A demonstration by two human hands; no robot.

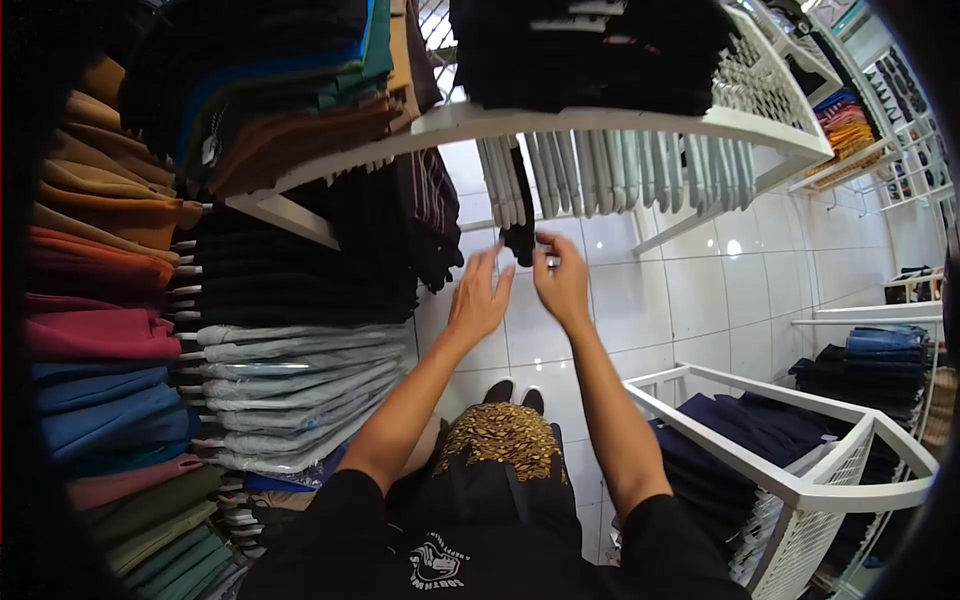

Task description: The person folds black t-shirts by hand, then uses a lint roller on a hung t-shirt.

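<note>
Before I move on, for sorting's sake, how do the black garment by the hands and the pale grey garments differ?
The black garment is dark; the pale grey garments are light. The black garment shows as one narrow piece, while the grey garments form a row on both sides of it. Both hang below the white shelf frame.

Curves right across as a white rack [600, 122], bearing black garments [590, 60] up top, with pale garments [650, 170] hanging beneath. Now spreads out below the rack as glossy tiled floor [700, 300], carrying dark shoes [498, 391] well apart from it.
</note>
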